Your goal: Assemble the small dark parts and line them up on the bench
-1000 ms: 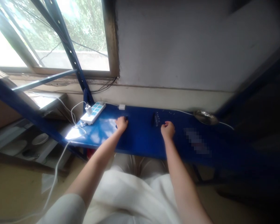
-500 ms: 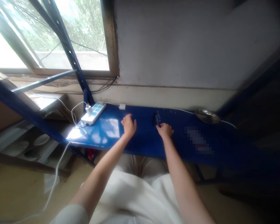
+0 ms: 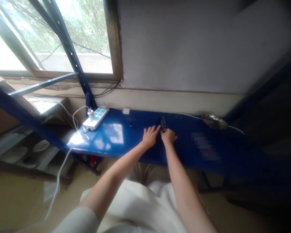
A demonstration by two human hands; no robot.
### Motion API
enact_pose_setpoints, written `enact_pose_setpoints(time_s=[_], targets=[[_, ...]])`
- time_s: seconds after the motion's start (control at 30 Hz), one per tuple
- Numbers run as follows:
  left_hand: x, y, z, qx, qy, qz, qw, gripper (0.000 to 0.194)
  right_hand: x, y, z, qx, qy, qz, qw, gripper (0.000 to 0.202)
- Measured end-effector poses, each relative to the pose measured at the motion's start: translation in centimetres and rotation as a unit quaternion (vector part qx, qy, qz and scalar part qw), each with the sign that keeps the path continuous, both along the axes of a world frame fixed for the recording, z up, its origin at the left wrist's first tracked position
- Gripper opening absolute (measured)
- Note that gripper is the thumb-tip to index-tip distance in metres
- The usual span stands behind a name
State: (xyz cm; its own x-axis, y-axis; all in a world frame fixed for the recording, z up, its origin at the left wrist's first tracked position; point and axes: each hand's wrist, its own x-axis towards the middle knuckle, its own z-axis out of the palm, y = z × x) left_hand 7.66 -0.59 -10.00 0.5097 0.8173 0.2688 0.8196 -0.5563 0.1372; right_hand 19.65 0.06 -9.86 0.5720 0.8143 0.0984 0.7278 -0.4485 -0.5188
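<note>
A small dark strip (image 3: 163, 123) with a row of pale, shiny bumps along one side lies on the blue tabletop (image 3: 145, 118); I cannot make out its exact kind. My right hand (image 3: 168, 136) is closed, thumb and fingers pinching the near end of the strip. From the left, my left hand (image 3: 149, 137) reaches in with fingers spread, its index fingertip close to or touching the strip's near left side. A tiny dark piece (image 3: 131, 123) lies by itself on the tabletop, left of both hands.
A white power strip (image 3: 96, 118) with a plugged-in charger (image 3: 91, 114) sits at the left end. A white adapter (image 3: 126, 111) lies at the back edge. Several tiny bits (image 3: 178, 117) lie near a shiny metal dish (image 3: 214, 121), with a white cable running behind.
My left hand has moved right, from the tiny dark piece's place to beside the strip, and its fingers have spread. That piece now shows. My right hand stays at the strip.
</note>
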Motion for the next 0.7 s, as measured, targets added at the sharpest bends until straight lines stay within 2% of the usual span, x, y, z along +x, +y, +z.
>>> enact_pose_setpoints(time_s=[0.1,0.37,0.57,0.7], targets=[[0.4,0.4,0.0,0.004,0.002,0.003,1.000,0.064,0.0,0.0,0.0,0.003,0.002,0.000,1.000,0.026],[0.8,1.3,1.0,0.019,-0.035,-0.012,0.999,0.036,0.1,0.0,-0.2,0.007,0.000,0.004,1.000,0.024],[-0.6,2.0,1.6,-0.007,-0.100,0.009,0.995,0.020,0.2,0.1,-0.3,0.003,-0.004,0.004,1.000,0.022],[-1.9,2.3,2.8,-0.018,-0.189,0.038,0.981,0.014,0.3,0.1,-0.3,-0.001,-0.002,0.006,1.000,0.022]])
